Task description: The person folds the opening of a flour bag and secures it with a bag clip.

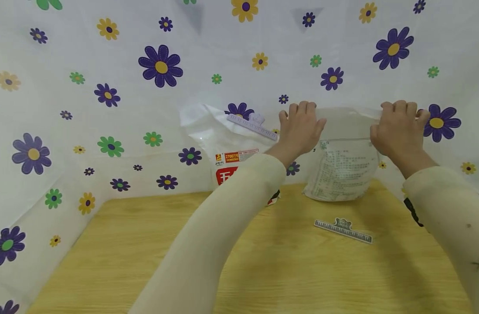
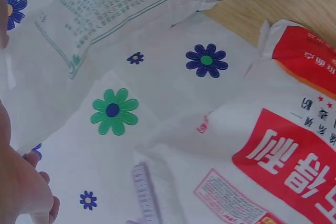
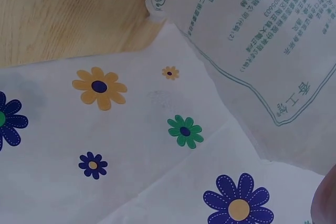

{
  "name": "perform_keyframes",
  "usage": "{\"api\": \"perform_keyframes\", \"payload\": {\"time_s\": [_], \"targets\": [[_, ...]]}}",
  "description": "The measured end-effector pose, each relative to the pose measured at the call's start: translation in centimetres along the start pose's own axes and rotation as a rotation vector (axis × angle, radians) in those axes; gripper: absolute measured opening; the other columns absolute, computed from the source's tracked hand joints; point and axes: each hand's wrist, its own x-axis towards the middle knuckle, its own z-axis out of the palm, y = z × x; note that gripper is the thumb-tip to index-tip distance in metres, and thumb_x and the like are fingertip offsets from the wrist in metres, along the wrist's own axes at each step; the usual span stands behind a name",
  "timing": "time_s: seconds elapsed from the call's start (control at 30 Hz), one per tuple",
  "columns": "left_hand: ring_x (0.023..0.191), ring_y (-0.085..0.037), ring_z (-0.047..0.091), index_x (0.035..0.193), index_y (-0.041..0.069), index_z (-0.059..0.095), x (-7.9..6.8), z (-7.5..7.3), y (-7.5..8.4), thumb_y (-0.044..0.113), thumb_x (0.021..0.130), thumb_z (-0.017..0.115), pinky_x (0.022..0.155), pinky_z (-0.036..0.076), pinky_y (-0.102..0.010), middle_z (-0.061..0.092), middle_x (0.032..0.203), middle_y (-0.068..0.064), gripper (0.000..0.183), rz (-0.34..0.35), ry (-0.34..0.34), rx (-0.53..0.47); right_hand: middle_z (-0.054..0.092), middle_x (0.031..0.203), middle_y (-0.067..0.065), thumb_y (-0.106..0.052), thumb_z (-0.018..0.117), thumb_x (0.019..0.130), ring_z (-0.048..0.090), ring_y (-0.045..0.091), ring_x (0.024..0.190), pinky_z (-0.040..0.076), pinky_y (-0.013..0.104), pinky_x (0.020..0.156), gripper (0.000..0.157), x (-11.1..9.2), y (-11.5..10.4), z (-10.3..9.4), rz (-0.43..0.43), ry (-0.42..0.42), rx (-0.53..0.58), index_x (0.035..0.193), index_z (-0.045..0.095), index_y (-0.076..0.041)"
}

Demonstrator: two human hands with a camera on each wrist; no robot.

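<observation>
A white bag with green print (image 1: 343,170) stands at the back of the table, its thin top stretched upward. My left hand (image 1: 300,128) pinches the left end of that top edge, and my right hand (image 1: 402,128) grips the right end. Left of it leans a white bag with red labels (image 1: 231,158), partly hidden behind my left forearm; a lilac ruler-shaped sealing clip (image 1: 252,126) lies across its upper part. On the table in front of the green-printed bag rests a grey ruler-shaped sealing clip (image 1: 343,229). The right wrist view shows the green-printed bag (image 3: 273,51) close up.
The wood-grain table (image 1: 145,244) ends at a white sheet (image 1: 125,113) printed with flowers, which hangs behind it and at its sides. Both bags stand close to this sheet.
</observation>
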Motion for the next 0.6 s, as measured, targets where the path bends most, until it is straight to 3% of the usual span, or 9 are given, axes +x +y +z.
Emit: {"api": "perform_keyframes", "payload": {"time_s": [0.13, 0.4, 0.47, 0.6], "targets": [[0.123, -0.015, 0.042, 0.137, 0.019, 0.044, 0.2, -0.6, 1.0, 0.052, 0.105, 0.031, 0.102, 0.032, -0.037, 0.050, 0.132, 0.005, 0.047, 0.005, -0.005, 0.051, 0.043, 0.109, 0.040, -0.016, 0.028, 0.104, 0.036, 0.058, 0.107, 0.024, 0.074, 0.093, 0.037, -0.3, 1.2, 0.0, -0.009, -0.001, -0.055, 0.112, 0.043, 0.017], [0.116, -0.014, 0.043, 0.131, 0.021, 0.054, 0.7, -0.2, 1.7, 0.040, 0.107, 0.038, 0.103, 0.031, -0.038, 0.055, 0.121, 0.007, 0.034, 0.000, -0.037, 0.147, 0.053, 0.109, 0.034, -0.019, 0.030, 0.109, 0.043, 0.049, 0.104, 0.028, 0.068, 0.095, 0.038, -0.4, 1.2, -0.4, -0.062, 0.122, -0.060, 0.112, 0.051, 0.012], [0.115, -0.014, 0.045, 0.125, 0.021, 0.057, 0.6, 0.0, 1.3, 0.034, 0.107, 0.040, 0.105, 0.031, -0.040, 0.056, 0.116, 0.007, 0.028, 0.041, -0.015, 0.224, 0.053, 0.110, 0.034, -0.021, 0.029, 0.109, 0.043, 0.049, 0.104, 0.028, 0.068, 0.095, 0.039, -0.3, 0.9, -0.4, -0.068, 0.153, -0.045, 0.114, 0.052, 0.011], [0.110, -0.014, 0.046, 0.115, 0.020, 0.056, 0.3, 0.4, 0.5, 0.025, 0.106, 0.039, 0.107, 0.032, -0.040, 0.054, 0.108, 0.007, 0.020, 0.191, 0.069, 0.393, 0.051, 0.110, 0.033, -0.023, 0.028, 0.110, 0.042, 0.051, 0.104, 0.029, 0.069, 0.093, 0.041, -0.1, 0.9, -0.4, -0.054, 0.185, -0.029, 0.115, 0.053, 0.010]]}}
